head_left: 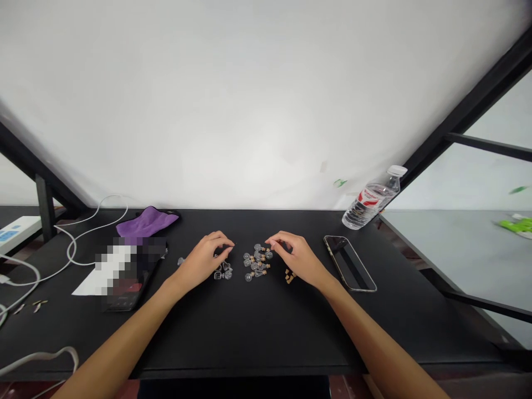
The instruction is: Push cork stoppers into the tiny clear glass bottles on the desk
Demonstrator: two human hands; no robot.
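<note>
My left hand (206,256) hovers over a small group of clear glass mini bottles (223,274) without corks, its thumb and index finger apart and nothing visible between them. Right of that group lies a cluster of tiny glass bottles with cork stoppers (254,266). At the upper right edge of this cluster is my right hand (297,256), thumb and fingertips drawn together; whatever they may hold is too small to make out. Several loose corks (290,276) lie beneath its palm side. One more glass piece (180,261) rests left of my left hand.
A phone (349,263) lies right of my right hand, with a tilted water bottle (374,198) behind it. On the left are a purple cloth (148,223), a partly blurred dark device (128,293), white paper (106,274) and white cables (75,244). A wall backs the black table (241,332).
</note>
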